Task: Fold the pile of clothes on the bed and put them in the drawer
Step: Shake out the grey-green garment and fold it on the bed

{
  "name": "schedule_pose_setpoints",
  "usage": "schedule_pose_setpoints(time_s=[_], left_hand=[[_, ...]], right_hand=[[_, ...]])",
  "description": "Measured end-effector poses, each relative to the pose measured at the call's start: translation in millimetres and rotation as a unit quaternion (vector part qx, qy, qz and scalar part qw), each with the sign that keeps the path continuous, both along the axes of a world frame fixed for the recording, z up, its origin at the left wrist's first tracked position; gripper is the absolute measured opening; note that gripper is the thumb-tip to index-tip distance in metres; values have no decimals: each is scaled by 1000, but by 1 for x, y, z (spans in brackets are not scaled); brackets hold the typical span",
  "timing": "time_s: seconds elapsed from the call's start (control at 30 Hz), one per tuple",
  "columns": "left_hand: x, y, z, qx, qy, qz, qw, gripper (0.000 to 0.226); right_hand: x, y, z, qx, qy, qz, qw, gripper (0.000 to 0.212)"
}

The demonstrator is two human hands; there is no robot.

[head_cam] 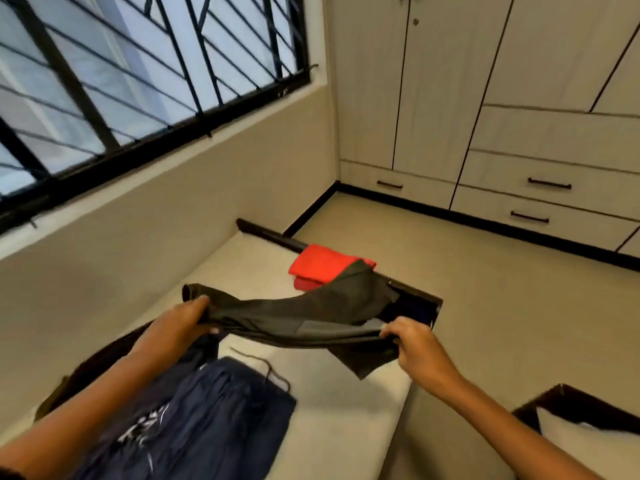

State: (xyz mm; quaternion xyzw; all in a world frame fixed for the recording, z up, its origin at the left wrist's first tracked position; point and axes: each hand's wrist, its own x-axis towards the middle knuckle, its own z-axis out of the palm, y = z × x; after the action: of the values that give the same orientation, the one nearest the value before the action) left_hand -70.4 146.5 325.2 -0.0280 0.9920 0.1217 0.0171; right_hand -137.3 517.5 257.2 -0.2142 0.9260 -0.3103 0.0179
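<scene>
A dark grey garment (pixel 311 313) is stretched in the air above the bed (pixel 329 427). My left hand (pixel 183 323) grips its left end and my right hand (pixel 415 344) pinches its right edge. Its far end droops toward the foot of the bed. A folded red garment (pixel 318 266) lies on the mattress near the foot. Navy blue shorts (pixel 207 420) with a drawstring lie unfolded on the mattress below my left arm. The wardrobe drawers (pixel 550 183) stand closed across the room.
A dark wooden bed frame (pixel 415 292) edges the mattress, with dark cloth at its corner. A barred window (pixel 121 81) fills the wall on the left. A second bed with a white pillow (pixel 588 445) shows at the lower right. Beige floor (pixel 485 306) lies between bed and wardrobe.
</scene>
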Motion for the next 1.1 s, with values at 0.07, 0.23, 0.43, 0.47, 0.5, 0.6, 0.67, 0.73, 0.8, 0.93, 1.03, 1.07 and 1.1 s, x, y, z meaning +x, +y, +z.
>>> schedule_pose_setpoints(time_s=[0.07,0.23,0.43,0.47,0.5,0.6,0.67,0.73,0.8,0.93,1.03,1.07,1.1], left_hand=[[38,-20,-51,-41,-16,15,999,37],[145,-40,-174,-142,-103,39,984,37],[242,-60,-280,-145,-172,112,968,54],[256,-59,-293,-130,-160,125,970,54],[266,-56,-303,-124,-153,134,971,54],[294,-53,-336,-123,-219,151,956,60],[308,-55,-359,-77,-233,176,953,66],[311,-52,-369,-38,-227,201,952,71],[309,-51,-378,-22,-234,221,947,73],[298,-46,-382,-58,-259,265,927,58],[280,-41,-377,-67,-222,277,932,41],[268,-38,-374,-72,-209,264,939,37],[257,-35,-371,-75,-193,246,947,34]], right_hand=[[41,-17,-41,4,-18,30,999,35],[149,-53,-150,8,-45,88,995,38],[248,-83,-255,59,-13,192,980,52],[260,-88,-263,83,-13,211,974,54],[270,-92,-270,101,-20,229,968,59],[292,-108,-288,145,-24,254,956,60],[302,-116,-301,167,-40,274,946,59],[304,-117,-305,196,-40,288,936,65],[302,-119,-315,216,-34,300,928,68],[294,-118,-328,194,-39,330,923,48],[273,-114,-333,136,-18,322,937,30],[259,-113,-333,134,-27,310,941,36],[246,-111,-328,128,-28,289,948,38]])
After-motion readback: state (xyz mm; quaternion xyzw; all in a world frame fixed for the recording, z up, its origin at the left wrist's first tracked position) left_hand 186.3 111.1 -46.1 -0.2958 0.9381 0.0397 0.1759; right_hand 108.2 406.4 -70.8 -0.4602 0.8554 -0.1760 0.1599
